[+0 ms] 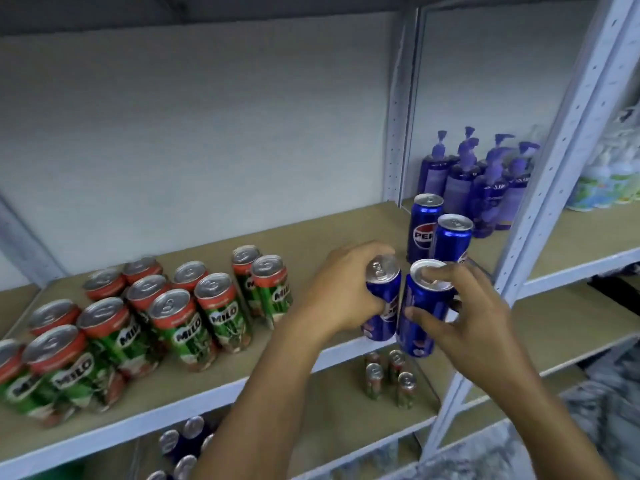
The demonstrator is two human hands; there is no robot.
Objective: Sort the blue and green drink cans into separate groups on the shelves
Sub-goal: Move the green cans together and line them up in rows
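Two blue cans are in hand: my left grip (341, 289) wraps one (381, 299), my right grip (460, 306) pinches the other (420, 313) by rim and side. I judge both should go down upright beside the standing blue pair (440, 233) just beyond, well apart from the green cans (138, 320).

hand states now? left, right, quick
Left hand: grip wrapped round a slim blue metal drink can.
Right hand: grip on a second blue can.
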